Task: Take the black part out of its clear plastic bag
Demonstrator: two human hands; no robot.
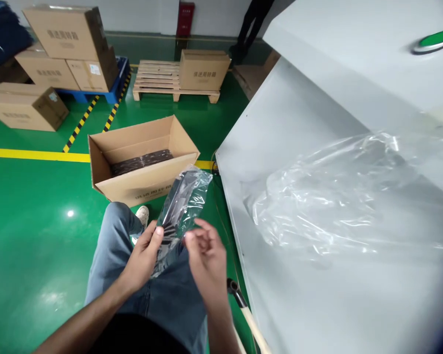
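Resting between both grips (144,255) (206,258): clear pouch (186,196).

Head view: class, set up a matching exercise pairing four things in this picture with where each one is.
Things:
1. small clear bag with a dark item inside
2. open cardboard box
3. closed cardboard box
4. large crumpled clear plastic

Places:
A. on the wooden pallet
B. on the green floor, in front of the person's knee
C. held between the left hand and right hand
D. lying on the grey-white work surface

Pairs: 1-C, 2-B, 3-A, 4-D
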